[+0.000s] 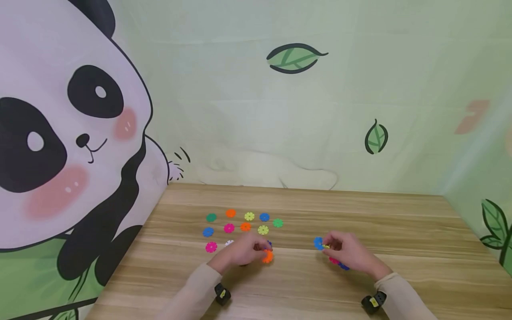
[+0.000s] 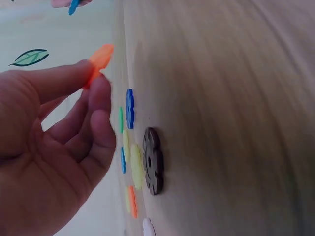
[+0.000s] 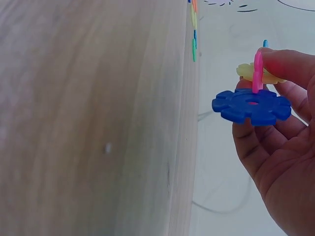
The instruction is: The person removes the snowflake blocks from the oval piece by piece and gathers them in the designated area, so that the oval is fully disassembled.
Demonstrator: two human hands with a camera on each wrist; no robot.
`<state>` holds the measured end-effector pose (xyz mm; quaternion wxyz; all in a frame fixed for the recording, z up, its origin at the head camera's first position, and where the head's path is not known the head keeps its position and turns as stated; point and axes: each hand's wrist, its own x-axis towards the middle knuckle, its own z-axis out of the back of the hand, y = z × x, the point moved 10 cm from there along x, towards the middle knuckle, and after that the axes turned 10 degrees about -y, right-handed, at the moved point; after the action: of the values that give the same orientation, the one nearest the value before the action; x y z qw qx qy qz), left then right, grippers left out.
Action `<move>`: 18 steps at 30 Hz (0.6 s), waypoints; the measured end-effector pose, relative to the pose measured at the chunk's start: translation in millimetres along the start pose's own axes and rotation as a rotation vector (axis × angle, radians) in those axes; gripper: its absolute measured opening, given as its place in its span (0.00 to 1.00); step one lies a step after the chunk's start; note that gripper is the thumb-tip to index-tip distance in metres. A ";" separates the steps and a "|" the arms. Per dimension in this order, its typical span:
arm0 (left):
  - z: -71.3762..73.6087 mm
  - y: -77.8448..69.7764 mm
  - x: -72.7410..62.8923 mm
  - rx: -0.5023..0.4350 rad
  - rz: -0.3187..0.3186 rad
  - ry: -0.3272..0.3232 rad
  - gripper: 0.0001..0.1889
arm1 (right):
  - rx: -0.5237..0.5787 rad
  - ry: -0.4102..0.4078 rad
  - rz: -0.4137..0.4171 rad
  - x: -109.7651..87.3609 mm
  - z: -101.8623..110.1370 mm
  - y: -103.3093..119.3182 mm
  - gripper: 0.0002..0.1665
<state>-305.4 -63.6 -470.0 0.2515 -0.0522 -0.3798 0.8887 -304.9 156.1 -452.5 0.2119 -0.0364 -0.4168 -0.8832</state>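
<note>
Between thumb and fingertips, my left hand (image 1: 245, 250) pinches an orange notched plastic disc (image 1: 268, 256), held above the table. My right hand (image 1: 353, 254) holds a small chain of interlocked discs. In the right wrist view the chain shows a dark blue disc (image 3: 252, 109) at the near end, a pink disc (image 3: 257, 73) standing across it, a yellow disc (image 3: 245, 72) behind, and a sliver of a light blue disc (image 3: 265, 44). The two hands are apart. Below the left hand, a brown disc (image 2: 154, 162) and a blue disc (image 2: 130, 109) lie on the table.
Several loose discs lie in rough rows on the wooden table (image 1: 280, 293), among them a green disc (image 1: 211, 217), a magenta disc (image 1: 211, 247) and a yellow-green disc (image 1: 263, 230). My left hand partly covers the nearest row. A printed cloth wall (image 1: 224, 111) rises behind the table.
</note>
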 end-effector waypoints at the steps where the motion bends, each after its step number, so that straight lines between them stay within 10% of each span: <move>1: -1.4 0.0 -1.6 0.016 -0.006 0.018 0.06 | 0.002 -0.001 0.001 -0.2 0.1 -0.1 0.06; 18: -11.7 1.7 -8.6 0.200 -0.026 0.084 0.05 | -0.002 -0.012 0.012 0.1 -0.6 -4.9 0.05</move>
<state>-295.3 -61.1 -480.3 0.2827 -0.0592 -0.2787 0.9159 -306.9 158.3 -456.4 0.2146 -0.0445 -0.4167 -0.8822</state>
